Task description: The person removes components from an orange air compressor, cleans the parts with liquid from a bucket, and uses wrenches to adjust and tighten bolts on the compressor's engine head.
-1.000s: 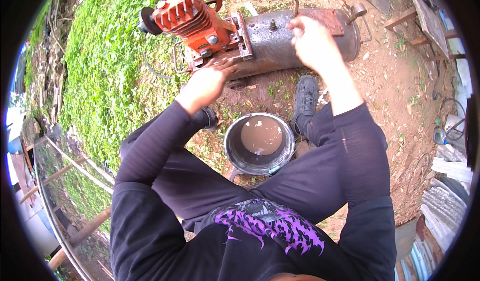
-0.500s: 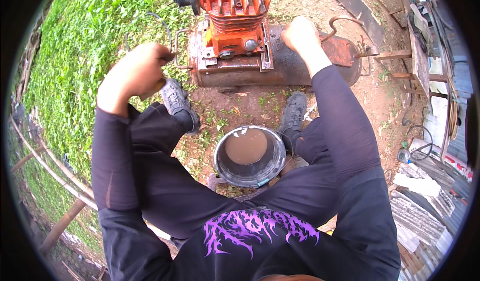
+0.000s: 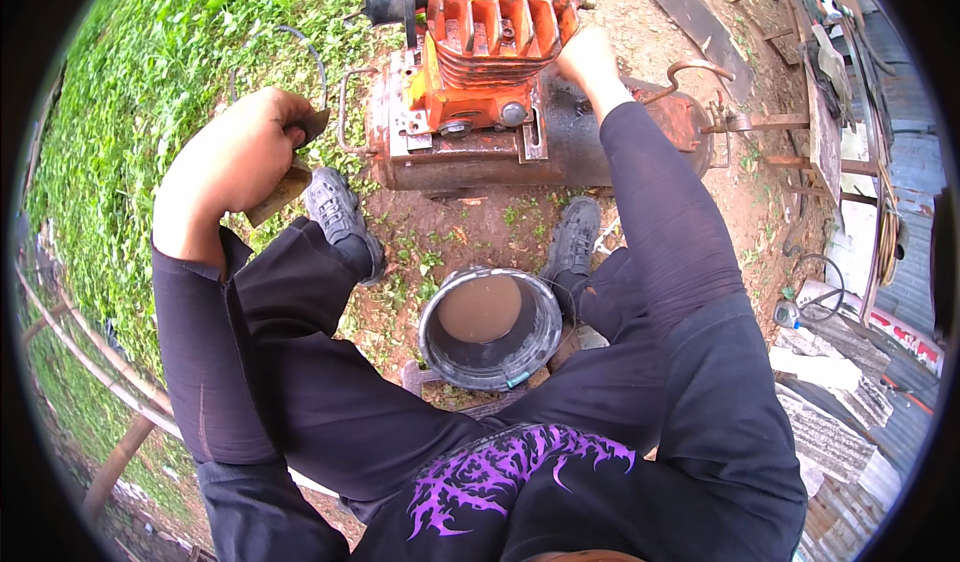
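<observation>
One thin brown sheet (image 3: 280, 192) is gripped in my left hand (image 3: 235, 152), its tan part showing under my palm and a dark edge jutting past my fingers; I can't tell whether both belong to a single piece. That hand is out over the grass (image 3: 130, 152), near the left end of the rusty compressor tank (image 3: 440, 170) but apart from it. My right hand (image 3: 590, 57) has its fingers curled in beside the orange finned compressor pump (image 3: 485, 47), on its right side and above the tank; the fingertips are hidden, so I can't tell if I'm holding anything there or touching the fins. The pump sits upright on the left part of the tank, bolted-looking over a slotted mounting bracket (image 3: 535, 132), with a black round fitting (image 3: 388, 0) at its upper left. The tank lies on its side across the ground in front of me, a bent metal handle (image 3: 345, 112) at its left end and a curved pipe (image 3: 690, 68) rising near its right. Between my legs stands a black bucket (image 3: 525, 345) with murky brown water (image 3: 480, 309) in it, close to my right shoe (image 3: 575, 240).
</observation>
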`<state>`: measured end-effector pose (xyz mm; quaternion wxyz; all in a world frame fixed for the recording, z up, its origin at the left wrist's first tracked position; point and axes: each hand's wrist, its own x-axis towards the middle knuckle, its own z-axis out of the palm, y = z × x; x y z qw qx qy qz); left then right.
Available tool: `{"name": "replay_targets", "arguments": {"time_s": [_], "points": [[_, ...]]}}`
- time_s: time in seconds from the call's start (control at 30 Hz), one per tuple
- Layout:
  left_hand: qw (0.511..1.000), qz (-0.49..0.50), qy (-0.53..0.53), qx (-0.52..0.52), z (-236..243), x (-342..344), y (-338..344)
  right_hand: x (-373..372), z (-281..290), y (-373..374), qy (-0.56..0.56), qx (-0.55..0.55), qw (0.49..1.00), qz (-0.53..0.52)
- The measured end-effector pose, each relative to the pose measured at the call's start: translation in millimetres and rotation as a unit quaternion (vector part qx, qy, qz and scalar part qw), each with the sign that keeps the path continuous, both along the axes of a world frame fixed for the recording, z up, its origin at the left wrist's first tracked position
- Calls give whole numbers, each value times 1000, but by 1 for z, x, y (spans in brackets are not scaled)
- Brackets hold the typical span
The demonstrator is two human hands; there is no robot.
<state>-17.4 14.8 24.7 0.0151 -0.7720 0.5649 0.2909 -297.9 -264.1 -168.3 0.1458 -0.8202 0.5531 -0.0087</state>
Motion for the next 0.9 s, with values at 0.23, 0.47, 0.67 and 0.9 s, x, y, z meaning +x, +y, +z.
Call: {"name": "replay_targets", "arguments": {"time_s": [0.23,0.47,0.67,0.9], "points": [[996,91,5,-20,14,-9,9,9,34,10,-46,321,943,-74],[998,55,25,20,0,-5,-9,-27,3,-14,50,-76,991,101],[997,46,22,50,-4,9,1,7,52,32,115,359,926,31],[997,55,42,40,-3,6,-1,5,71,32,31,272,962,4]]}}
